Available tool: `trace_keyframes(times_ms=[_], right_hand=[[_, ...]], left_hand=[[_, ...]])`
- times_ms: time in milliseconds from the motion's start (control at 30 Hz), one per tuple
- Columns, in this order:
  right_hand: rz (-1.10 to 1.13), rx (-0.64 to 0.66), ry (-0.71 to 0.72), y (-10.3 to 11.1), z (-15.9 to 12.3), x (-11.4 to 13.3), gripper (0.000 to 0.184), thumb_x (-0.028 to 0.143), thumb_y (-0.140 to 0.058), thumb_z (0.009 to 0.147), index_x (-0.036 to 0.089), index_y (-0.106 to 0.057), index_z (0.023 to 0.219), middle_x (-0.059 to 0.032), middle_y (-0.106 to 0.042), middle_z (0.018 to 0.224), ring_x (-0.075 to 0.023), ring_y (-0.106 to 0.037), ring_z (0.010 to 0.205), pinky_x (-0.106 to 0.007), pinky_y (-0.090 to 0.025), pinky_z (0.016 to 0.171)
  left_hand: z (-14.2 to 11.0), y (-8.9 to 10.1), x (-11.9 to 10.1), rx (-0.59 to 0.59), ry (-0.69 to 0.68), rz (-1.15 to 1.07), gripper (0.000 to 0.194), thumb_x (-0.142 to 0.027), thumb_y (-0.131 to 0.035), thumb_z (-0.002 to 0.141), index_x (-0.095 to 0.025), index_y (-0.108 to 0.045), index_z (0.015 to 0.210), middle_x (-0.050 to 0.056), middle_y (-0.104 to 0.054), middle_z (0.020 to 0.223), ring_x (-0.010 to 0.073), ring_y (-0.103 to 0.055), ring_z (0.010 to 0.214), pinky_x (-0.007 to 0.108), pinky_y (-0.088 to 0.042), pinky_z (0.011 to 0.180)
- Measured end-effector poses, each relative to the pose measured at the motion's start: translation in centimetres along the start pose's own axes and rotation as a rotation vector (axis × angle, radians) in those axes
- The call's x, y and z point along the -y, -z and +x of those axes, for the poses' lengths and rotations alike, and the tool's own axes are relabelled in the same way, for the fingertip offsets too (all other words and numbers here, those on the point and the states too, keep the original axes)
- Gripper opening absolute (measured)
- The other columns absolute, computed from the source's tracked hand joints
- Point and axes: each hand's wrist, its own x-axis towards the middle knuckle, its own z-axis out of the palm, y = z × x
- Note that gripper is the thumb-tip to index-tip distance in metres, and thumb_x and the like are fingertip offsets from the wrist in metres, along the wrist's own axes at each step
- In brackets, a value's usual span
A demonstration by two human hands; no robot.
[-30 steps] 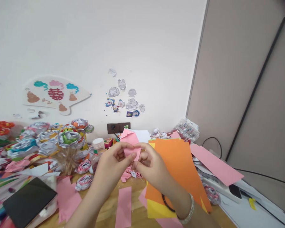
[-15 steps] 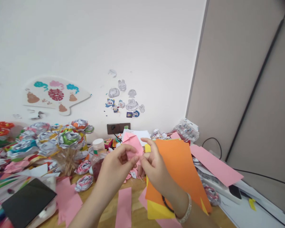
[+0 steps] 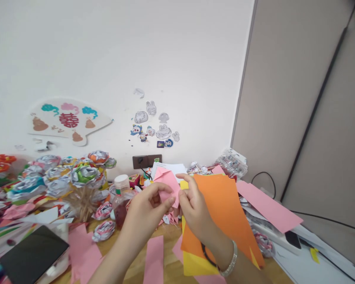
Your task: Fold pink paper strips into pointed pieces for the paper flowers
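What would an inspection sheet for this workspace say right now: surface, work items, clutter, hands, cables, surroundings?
Surface: wooden table, partly covered by paper.
Work items: folded pink paper, held up; pink strip on the table.
Clutter: paper flowers at left, white-capped bottle, dark flat device, orange sheets over yellow.
Left hand: pinches the folded pink paper between thumb and fingers.
Right hand: at the paper's right edge; contact unclear.
Cables: black cable at right; another at the wall socket.
Surroundings: white wall with stickers; grey panel at right.
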Motion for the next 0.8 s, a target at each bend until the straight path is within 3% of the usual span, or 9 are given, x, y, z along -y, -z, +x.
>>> trace_keyframes(times_ms=[200,367,567,700,800], right_hand=[[-0.068,-0.013,0.019,0.1,0.1,-0.1,0.031,0.023,-0.03,0.088,0.022,-0.036,0.118,0.006,-0.046,0.051,-0.0104,-0.048,0.047,-0.021,-0.04,0.048],[-0.004,-0.056,0.028,0.5,0.7,-0.7,0.032,0.026,-0.035,0.087,0.021,-0.034,0.119,0.0071,-0.042,0.054,-0.0096,-0.048,0.047,-0.02,-0.04,0.047],[-0.018,0.022,0.003,0.8,1.1,-1.0,0.043,0.023,-0.045,0.083,0.023,-0.028,0.122,0.006,-0.05,0.057,-0.0121,-0.053,0.054,-0.024,-0.042,0.054],[-0.101,0.072,-0.003,1.9,1.4,-0.4,0.025,0.022,-0.045,0.083,0.021,-0.04,0.107,0.0039,-0.053,0.061,-0.0134,-0.056,0.063,-0.024,-0.042,0.06],[-0.186,0.135,-0.015,2.9,1.5,0.6,0.009,0.024,-0.045,0.083,0.019,-0.047,0.09,0.0031,-0.053,0.062,-0.0124,-0.055,0.063,-0.023,-0.042,0.058]], left_hand=[[0.1,0.0,0.0,0.103,0.095,0.001,0.013,-0.027,-0.059,0.066,-0.019,-0.057,0.076,-0.004,-0.059,0.047,0.0158,-0.059,0.042,0.025,-0.046,0.043],[0.1,0.1,-0.2,0.207,0.105,-0.196,0.013,-0.026,-0.055,0.07,-0.018,-0.053,0.079,-0.002,-0.062,0.053,0.0166,-0.062,0.053,0.028,-0.051,0.053],[0.2,-0.2,0.4,0.177,0.081,-0.226,0.021,-0.024,-0.051,0.073,-0.019,-0.045,0.093,-0.005,-0.056,0.054,0.0149,-0.059,0.053,0.028,-0.05,0.053],[0.1,0.1,0.9,0.134,0.043,-0.04,0.034,-0.035,-0.049,0.077,-0.022,-0.038,0.107,-0.002,-0.054,0.072,0.0133,-0.057,0.052,0.027,-0.047,0.048],[0.3,0.8,0.9,-0.047,-0.005,0.208,0.037,-0.041,-0.045,0.079,-0.023,-0.038,0.11,0.002,-0.056,0.087,0.0154,-0.058,0.061,0.029,-0.048,0.054]])
